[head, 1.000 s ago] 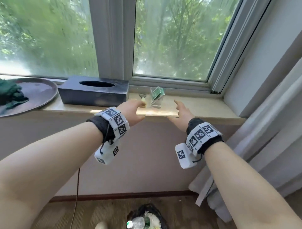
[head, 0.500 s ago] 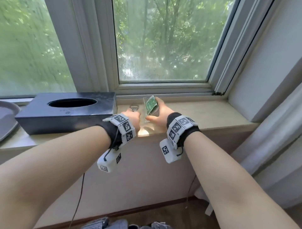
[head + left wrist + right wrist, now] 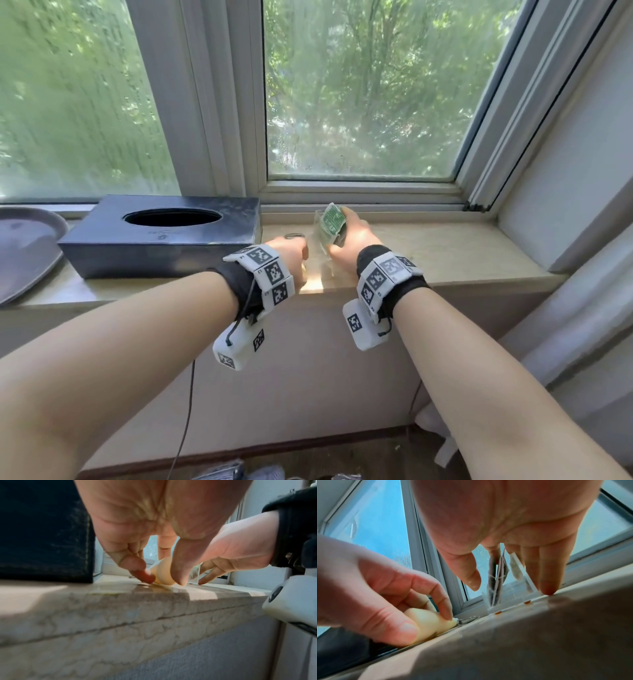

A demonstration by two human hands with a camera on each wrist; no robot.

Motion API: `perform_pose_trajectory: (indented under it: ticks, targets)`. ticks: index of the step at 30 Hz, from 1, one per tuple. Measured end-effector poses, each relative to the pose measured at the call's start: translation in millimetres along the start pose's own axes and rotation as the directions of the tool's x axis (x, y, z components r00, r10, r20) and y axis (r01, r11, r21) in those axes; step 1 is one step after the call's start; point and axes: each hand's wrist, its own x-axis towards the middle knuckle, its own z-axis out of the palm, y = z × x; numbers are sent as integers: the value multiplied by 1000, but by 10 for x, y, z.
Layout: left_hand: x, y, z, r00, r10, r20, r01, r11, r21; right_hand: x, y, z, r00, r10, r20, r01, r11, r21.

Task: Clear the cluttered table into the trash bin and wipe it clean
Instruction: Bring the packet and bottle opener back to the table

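Observation:
On the stone windowsill (image 3: 445, 253) lies a bottle opener with a cream handle (image 3: 163, 569) (image 3: 428, 620) and a metal loop (image 3: 294, 235). My left hand (image 3: 291, 251) (image 3: 162, 577) pinches that handle between thumb and fingers, low against the sill. Just right of it stands a clear holder (image 3: 513, 597) with green packets (image 3: 330, 226) in it. My right hand (image 3: 346, 236) (image 3: 510, 588) wraps the holder, thumb on its near-left side and fingers on its right. One fingertip touches the sill.
A dark tissue box (image 3: 161, 236) sits on the sill left of my hands, with a dark round tray (image 3: 24, 250) further left. The window frame runs close behind. A curtain (image 3: 582, 342) hangs at the right. Small orange crumbs (image 3: 527, 602) lie by the holder.
My right hand moved left from the bare sill onto the clear holder and closed round it. My left hand settled down onto the opener's handle. The head came closer to the sill.

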Motion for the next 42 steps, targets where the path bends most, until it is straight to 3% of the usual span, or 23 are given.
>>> perform_pose_trajectory:
  ticks: [8, 10, 17, 22, 32, 42]
  targets:
    - [-50, -10, -45, 999, 39, 2, -39, 998, -47, -38, 29, -29, 998, 13, -62, -14, 1000, -16]
    - [-96, -15, -32, 997, 62, -48, -66, 995, -72, -146, 79, -97, 996, 17, -92, -18, 1000, -8]
    - [-396, 158, -1, 969, 162, -187, -205, 949, -239, -836, 431, -454, 971, -1, -240, 0, 1000, -6]
    - [-718, 489, 132, 939, 209, -272, -314, 841, -439, -1371, 671, -671, 956, 7, -293, -8, 1000, -3]
    - [-1563, 846, 718, 958, 98, -269, -245, 769, -590, -2455, 1092, -629, 951, 111, -289, -63, 983, 171]
    - [-2401, 841, 894, 940, 137, -313, -306, 747, -590, -3394, 1017, -452, 936, 175, -305, -100, 964, 245]
